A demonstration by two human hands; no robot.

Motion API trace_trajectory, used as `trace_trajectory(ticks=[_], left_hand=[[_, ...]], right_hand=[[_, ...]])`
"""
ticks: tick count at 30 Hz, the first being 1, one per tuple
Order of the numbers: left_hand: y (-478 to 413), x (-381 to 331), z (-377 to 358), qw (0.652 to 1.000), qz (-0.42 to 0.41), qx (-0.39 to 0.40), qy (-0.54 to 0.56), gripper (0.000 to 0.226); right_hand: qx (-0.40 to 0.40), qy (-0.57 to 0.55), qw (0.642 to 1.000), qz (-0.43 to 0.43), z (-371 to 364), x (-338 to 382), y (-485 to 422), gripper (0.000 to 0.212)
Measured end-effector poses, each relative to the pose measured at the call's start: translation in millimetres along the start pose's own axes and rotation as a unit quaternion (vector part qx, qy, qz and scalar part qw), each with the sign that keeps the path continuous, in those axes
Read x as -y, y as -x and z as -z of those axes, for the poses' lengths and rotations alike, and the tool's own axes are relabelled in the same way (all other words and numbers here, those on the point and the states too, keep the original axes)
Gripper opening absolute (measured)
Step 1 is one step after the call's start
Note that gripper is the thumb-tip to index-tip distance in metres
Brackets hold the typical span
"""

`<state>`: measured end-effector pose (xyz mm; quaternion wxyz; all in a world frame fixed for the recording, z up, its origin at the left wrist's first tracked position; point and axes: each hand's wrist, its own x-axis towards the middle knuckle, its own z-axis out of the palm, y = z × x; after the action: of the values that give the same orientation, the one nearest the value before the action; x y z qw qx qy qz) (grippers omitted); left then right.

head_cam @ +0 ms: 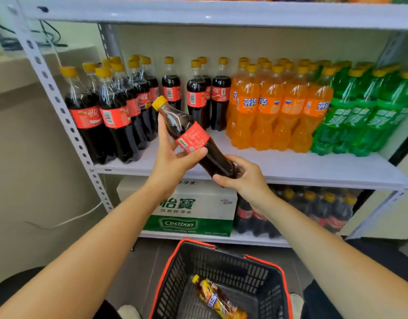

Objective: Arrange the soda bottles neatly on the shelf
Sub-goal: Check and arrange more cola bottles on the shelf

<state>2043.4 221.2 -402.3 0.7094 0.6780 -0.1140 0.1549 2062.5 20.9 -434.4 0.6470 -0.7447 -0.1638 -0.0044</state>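
Tilted cola bottle (194, 137) grasped by both hands in front of the shelf's (290, 166) front edge. Left hand (173, 157) wrapped round the red label, thumb along the neck. Right hand (242, 178) clasped round the base. Yellow cap toward the shelf's left rear corner.

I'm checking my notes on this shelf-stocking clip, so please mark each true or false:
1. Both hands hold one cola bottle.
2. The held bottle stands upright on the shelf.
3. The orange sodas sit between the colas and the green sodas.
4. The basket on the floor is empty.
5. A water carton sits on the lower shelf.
1. True: the left hand grips the cola bottle at the label, the right hand at its base.
2. False: it is tilted in the air, cap up-left.
3. True: the orange sodas stand between the colas and the green sodas.
4. False: the basket holds a yellow-labelled bottle.
5. True: the water carton.
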Motion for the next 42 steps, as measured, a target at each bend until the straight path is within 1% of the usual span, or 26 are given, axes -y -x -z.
trace_trajectory(ticks=[2, 5, 7, 8, 9, 11, 13, 14, 15, 17, 19, 21, 23, 25, 28, 30, 32, 36, 39, 42], left_hand=[[-10, -1, 6, 0.999, -0.028, -0.026, -0.015, 0.118], [-30, -10, 23, 0.998, -0.032, -0.048, -0.023, 0.119], [-46, -14, 35, 0.996, -0.049, -0.049, -0.049, 0.12], [-55, -14, 40, 0.994, -0.064, -0.048, -0.07, 0.12], [-63, -14, 45, 0.991, -0.078, -0.046, -0.095, 0.121], [-79, -12, 53, 0.984, -0.093, -0.037, -0.145, 0.122], [-95, -5, 60, 0.976, -0.093, -0.036, -0.192, 0.123], [-103, 0, 64, 0.971, -0.09, -0.04, -0.216, 0.123], [-110, 5, 66, 0.966, -0.085, -0.045, -0.238, 0.123], [-126, 14, 69, 0.956, -0.075, -0.058, -0.277, 0.122], [-145, 23, 70, 0.945, -0.069, -0.083, -0.308, 0.122], [-165, 31, 72, 0.935, -0.053, -0.109, -0.333, 0.12], [-183, 40, 74, 0.928, -0.047, -0.117, -0.351, 0.114], [-197, 47, 74, 0.919, -0.062, -0.124, -0.368, 0.109], [-207, 57, 71, 0.898, -0.074, -0.143, -0.409, 0.108], [-206, 63, 69, 0.889, -0.083, -0.15, -0.424, 0.106], [-204, 64, 67, 0.884, -0.079, -0.168, -0.43, 0.105], [-198, 58, 61, 0.861, -0.058, -0.199, -0.464, 0.105], [-189, 52, 58, 0.872, -0.036, -0.189, -0.451, 0.108], [-176, 46, 56, 0.871, -0.026, -0.18, -0.457, 0.106]], right_hand=[[0.013, 0.037, 0.999, 0.026, -13, 2, -9, 0.042], [0.057, 0.079, 0.994, 0.04, -22, 6, -29, 0.049], [0.113, 0.108, 0.987, 0.027, -21, 9, -50, 0.06], [0.128, 0.123, 0.984, 0.011, -19, 8, -61, 0.064], [0.125, 0.136, 0.983, -0.006, -19, 7, -73, 0.065], [0.077, 0.163, 0.983, -0.025, -19, 4, -100, 0.062], [0.014, 0.176, 0.984, -0.018, -22, -3, -130, 0.057], [-0.015, 0.177, 0.984, -0.013, -24, -7, -144, 0.058], [-0.042, 0.177, 0.983, -0.012, -26, -11, -159, 0.063], [-0.076, 0.183, 0.98, -0.018, -30, -21, -187, 0.079], [-0.086, 0.19, 0.978, -0.019, -34, -29, -210, 0.094], [-0.089, 0.195, 0.977, -0.01, -40, -38, -227, 0.1], [-0.102, 0.191, 0.976, -0.003, -47, -47, -240, 0.095], [-0.115, 0.181, 0.977, 0.004, -51, -53, -248, 0.083], [-0.122, 0.184, 0.975, 0.026, -54, -56, -253, 0.065], [-0.115, 0.182, 0.976, 0.044, -54, -56, -253, 0.057], [-0.108, 0.174, 0.977, 0.051, -52, -56, -251, 0.055], [-0.09, 0.159, 0.982, 0.056, -40, -55, -241, 0.057], [-0.072, 0.14, 0.986, 0.054, -29, -51, -224, 0.054], [-0.047, 0.113, 0.991, 0.048, -18, -43, -200, 0.054]])
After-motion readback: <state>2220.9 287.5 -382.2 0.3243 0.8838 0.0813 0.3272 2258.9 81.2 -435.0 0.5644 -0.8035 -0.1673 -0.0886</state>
